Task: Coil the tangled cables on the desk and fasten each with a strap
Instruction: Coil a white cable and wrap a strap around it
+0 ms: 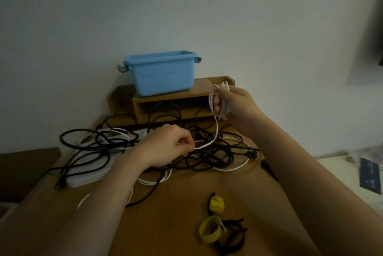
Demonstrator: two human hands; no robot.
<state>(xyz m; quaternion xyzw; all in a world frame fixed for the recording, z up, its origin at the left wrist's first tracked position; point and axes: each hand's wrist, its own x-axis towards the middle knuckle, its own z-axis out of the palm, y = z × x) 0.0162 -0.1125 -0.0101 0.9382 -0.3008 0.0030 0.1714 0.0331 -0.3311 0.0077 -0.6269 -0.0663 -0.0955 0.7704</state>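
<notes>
R hand (235, 106), right of centre, grips a bundle of white cable (222, 102) loops; one strand drops down-left to L hand (172, 145) at centre, pinched btwn fingertips. Under both, a tangle of black cables (203, 152) w/ more white ones spread over the wooden desk (182, 204). Blue bin (162, 72) sits on a wooden shelf (165, 100), upper centre. Yellow straps (210, 228) and black straps (232, 237) lie lower centre-right
</notes>
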